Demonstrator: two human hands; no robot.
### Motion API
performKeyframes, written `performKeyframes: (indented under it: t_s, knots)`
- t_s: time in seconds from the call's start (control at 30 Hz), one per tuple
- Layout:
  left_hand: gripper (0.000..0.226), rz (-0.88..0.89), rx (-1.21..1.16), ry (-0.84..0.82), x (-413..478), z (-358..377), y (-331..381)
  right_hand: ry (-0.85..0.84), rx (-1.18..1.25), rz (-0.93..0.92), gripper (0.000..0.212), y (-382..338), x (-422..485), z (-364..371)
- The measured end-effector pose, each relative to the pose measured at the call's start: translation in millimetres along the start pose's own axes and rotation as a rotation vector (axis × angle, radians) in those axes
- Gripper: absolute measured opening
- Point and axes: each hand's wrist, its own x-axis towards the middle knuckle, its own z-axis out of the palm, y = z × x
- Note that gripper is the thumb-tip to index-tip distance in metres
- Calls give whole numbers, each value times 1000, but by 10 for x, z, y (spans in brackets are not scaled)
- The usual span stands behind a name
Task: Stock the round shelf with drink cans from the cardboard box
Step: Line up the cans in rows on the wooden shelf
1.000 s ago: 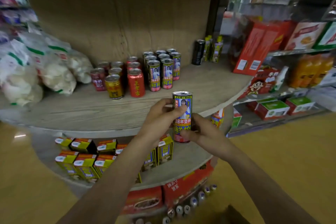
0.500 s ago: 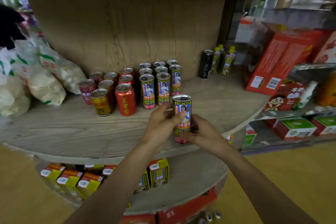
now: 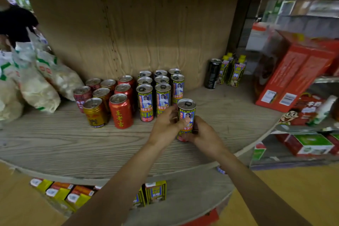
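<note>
My L hand and R hand — grip clamped on upright can — frame ctr, over shelf.

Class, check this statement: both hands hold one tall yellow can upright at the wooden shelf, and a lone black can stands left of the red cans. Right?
Wrong on one point: the head view shows the black can standing right of the red cans. The left hand and right hand do hold the tall yellow can upright at the wooden shelf.
</note>
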Motion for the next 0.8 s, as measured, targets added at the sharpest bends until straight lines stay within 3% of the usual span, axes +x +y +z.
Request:
performKeyframes:
  t_s: [0.2,0.33,0.6,0.8]
  knots:
    - [52,0,91,10,210,-7,-148,36,-9,-11,56,65,299,41]
    - [45,-36,133,16,261,-31,-327,72,-32,-6,54,73,479,72]
    - [63,-91,111,-6,373,19,-497,93,-60,10,53,91,830,97]
    - [98,-95,205,0,427,28,-623,82,-55,7,59,98,974,108]
